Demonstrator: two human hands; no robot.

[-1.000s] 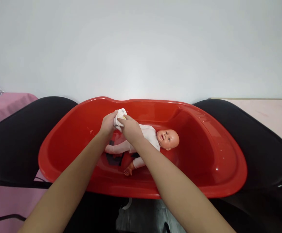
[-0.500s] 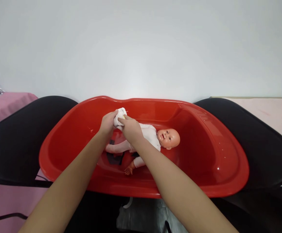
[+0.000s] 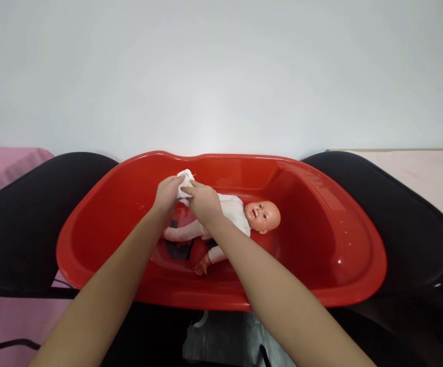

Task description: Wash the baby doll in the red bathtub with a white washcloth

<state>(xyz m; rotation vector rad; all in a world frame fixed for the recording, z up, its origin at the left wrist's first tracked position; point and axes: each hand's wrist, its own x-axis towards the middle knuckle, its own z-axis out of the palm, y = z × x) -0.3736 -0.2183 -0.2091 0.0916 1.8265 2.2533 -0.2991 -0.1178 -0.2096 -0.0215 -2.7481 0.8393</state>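
Between my two hands is a small bunched white cloth [image 3: 185, 179] with a bit of yellow on it. My left hand [image 3: 167, 194] grips its left side, and my right hand [image 3: 205, 203] pinches it from the right with thumb and fingers. Below and beyond them a baby doll [image 3: 233, 215] with a bald head and white body lies on its back in a red baby bathtub [image 3: 301, 278]. Its head points right and one leg stretches left. My right hand and forearm hide part of the doll's middle.
Black chairs flank the tub, a left one [image 3: 26, 224] and a right one [image 3: 400, 229]. Pink cloth covers a surface [image 3: 11, 165] at far left, and a pale pink surface [image 3: 427, 173] lies at far right. A white wall [image 3: 221, 76] rises behind the tub.
The view has shifted slightly, so everything sits a little further left. Both hands keep their hold on the white cloth, which has turned a little between the fingers.
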